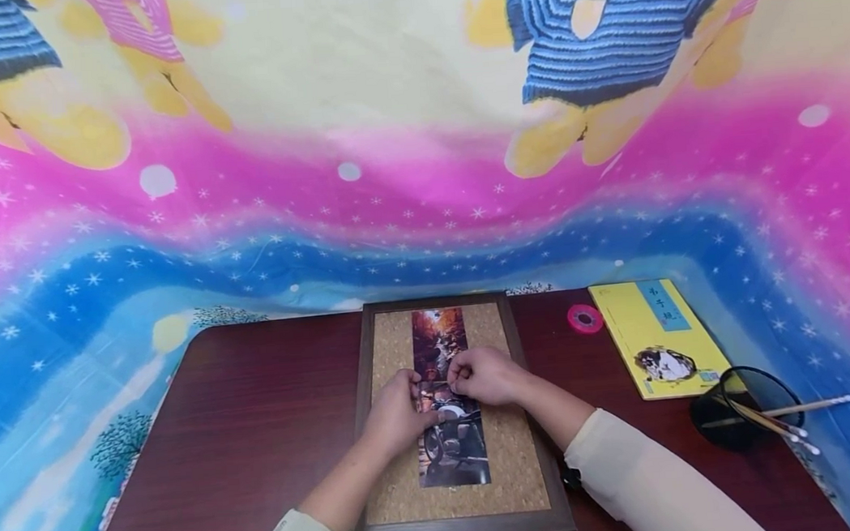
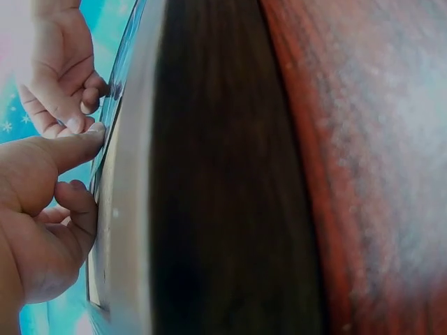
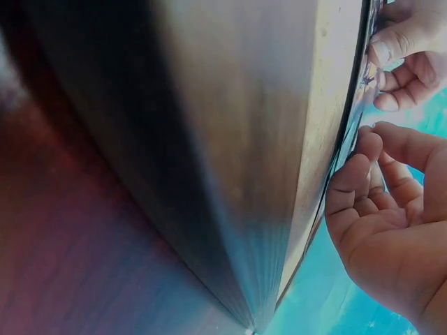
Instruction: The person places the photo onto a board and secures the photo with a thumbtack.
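Observation:
Two dark, glossy picture prints lie one above the other on a framed cork board (image 1: 513, 463). The upper print (image 1: 438, 328) shows an orange-lit scene, and the lower print (image 1: 457, 454) a dark interior. My left hand (image 1: 399, 417) straddles the left side where the prints meet, thumb and index finger pressing on the lower one. In the left wrist view, its thumb (image 2: 77, 150) is straight against the print. My right hand (image 1: 486, 375) is at the prints' right edge. Its thumb and index tips pinch together around a tiny pale thing, mostly hidden, close over the print.
A pink round case (image 1: 585, 318) with a dark centre lies right of the board. Beside it is a yellow book (image 1: 640, 317). A black mesh pen cup (image 1: 727, 422) holding several pencils stands or leans at the table's right edge. Patterned cloth (image 1: 421, 209) hangs behind the dark red table (image 1: 257, 389).

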